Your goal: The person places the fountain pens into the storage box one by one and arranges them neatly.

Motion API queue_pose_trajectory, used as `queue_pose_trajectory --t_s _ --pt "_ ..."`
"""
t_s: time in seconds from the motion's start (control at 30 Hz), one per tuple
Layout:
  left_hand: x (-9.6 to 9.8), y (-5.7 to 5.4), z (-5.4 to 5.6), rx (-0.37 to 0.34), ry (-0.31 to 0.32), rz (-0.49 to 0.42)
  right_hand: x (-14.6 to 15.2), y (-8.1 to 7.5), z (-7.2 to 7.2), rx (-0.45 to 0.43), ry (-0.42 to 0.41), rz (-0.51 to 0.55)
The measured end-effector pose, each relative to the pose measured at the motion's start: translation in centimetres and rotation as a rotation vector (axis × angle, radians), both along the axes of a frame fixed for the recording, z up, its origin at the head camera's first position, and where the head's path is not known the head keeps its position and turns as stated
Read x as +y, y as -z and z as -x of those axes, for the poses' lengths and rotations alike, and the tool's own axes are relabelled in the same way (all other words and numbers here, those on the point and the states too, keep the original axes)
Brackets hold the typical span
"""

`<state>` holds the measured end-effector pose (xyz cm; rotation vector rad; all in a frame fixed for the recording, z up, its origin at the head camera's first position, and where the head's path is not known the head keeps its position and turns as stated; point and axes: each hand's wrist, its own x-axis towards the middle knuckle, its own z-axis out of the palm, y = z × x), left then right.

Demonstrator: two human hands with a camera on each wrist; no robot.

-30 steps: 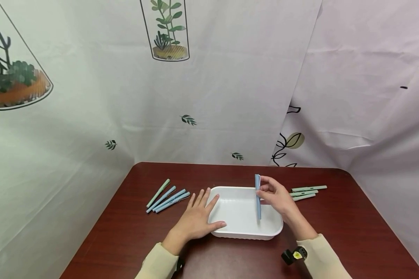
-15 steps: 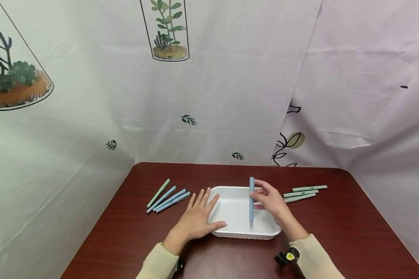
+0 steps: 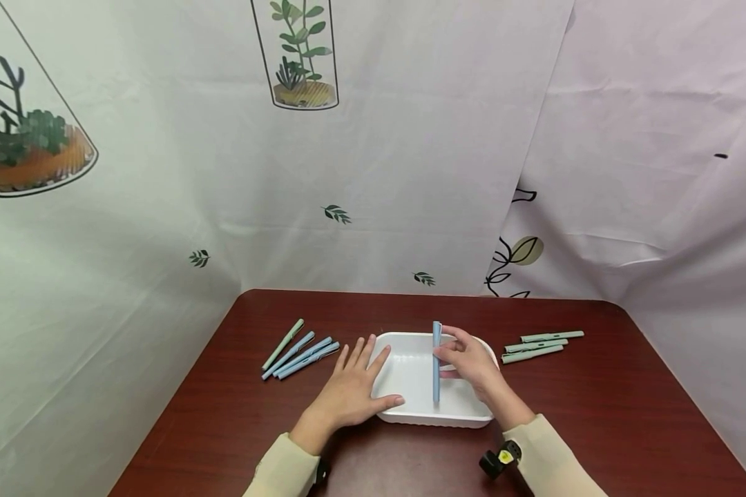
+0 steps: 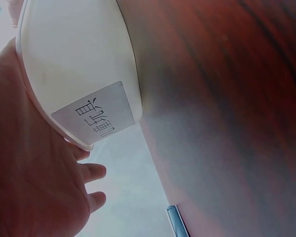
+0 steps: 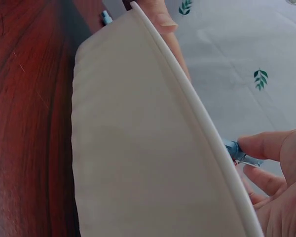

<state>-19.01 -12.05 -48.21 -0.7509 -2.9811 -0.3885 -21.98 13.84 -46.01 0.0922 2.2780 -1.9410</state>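
Observation:
A white plastic tray (image 3: 410, 417) stands on the dark red table. My left hand (image 3: 348, 395) rests over its left rim, fingers spread and straight; in the left wrist view the palm (image 4: 34, 163) lies along the rim beside a printed label (image 4: 96, 113). My right hand (image 3: 469, 359) pinches a light blue pen (image 3: 436, 362) between thumb and fingers over the middle of the tray, the pen pointing front to back. In the right wrist view, the tray wall (image 5: 133, 123) hides most of the pen (image 5: 241, 153).
Left of the tray lie a green pen (image 3: 282, 344) and several blue pens (image 3: 307, 360). Three green pens (image 3: 534, 345) lie to its right. A patterned white cloth (image 3: 373, 172) hangs behind the table (image 3: 628, 414).
My right hand has moved left and slightly nearer with the blue pen, from the tray's right side to over its middle. The left hand stays put.

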Motion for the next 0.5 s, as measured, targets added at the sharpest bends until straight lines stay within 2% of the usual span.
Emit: queue_pose_trajectory --t_s 0.3,0.5 --pt "0.1 0.0 0.0 -0.027 -0.013 -0.008 -1.1 0.2 0.1 -0.022 -0.023 0.005" --pt "0.0 0.1 0.1 -0.017 -0.008 0.003 -1.9 0.4 0.2 -0.037 -0.043 -0.006"
